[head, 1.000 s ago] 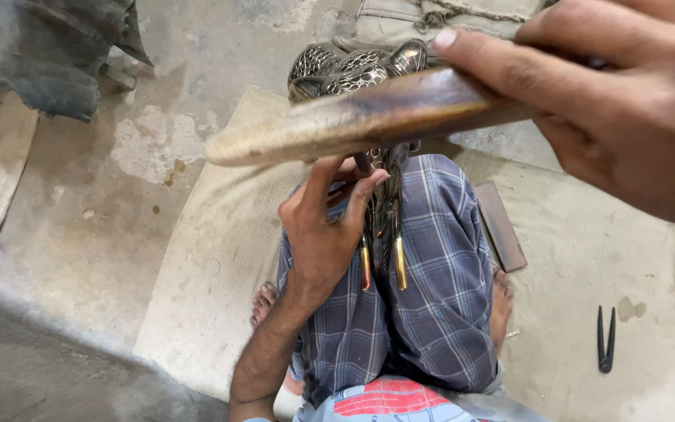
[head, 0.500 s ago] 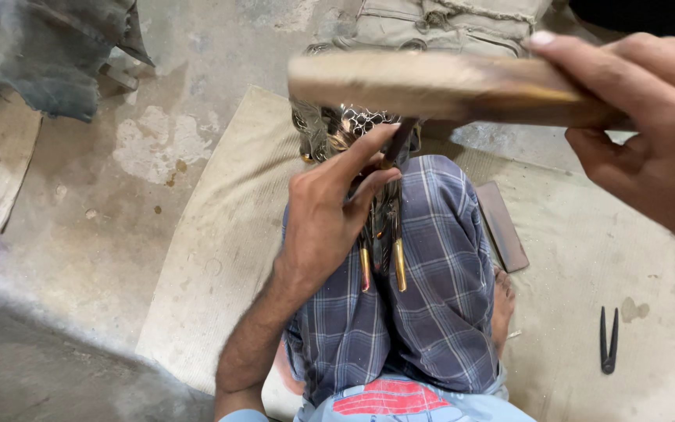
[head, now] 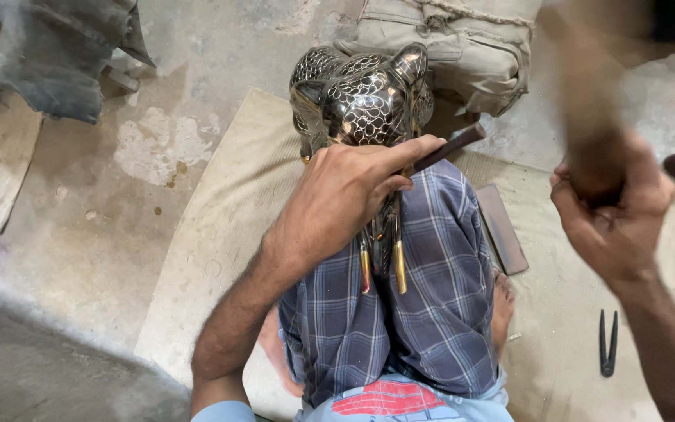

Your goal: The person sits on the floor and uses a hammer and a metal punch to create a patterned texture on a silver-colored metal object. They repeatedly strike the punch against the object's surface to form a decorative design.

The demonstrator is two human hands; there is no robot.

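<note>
there, beige sack behind metal figure

Worn grey concrete floor in soft daylight.
A beige woven mat lies on it, with a tan canvas sack at its far end.

Metal figure on lap, L hand on it w/ punch, pliers on floor at R

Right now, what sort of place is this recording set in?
Probably a floor-level metal craft workshop. The person sits on a mat over a stained concrete floor, the left hand steadying a patterned metal animal figure; black pincers lie nearby.
</note>
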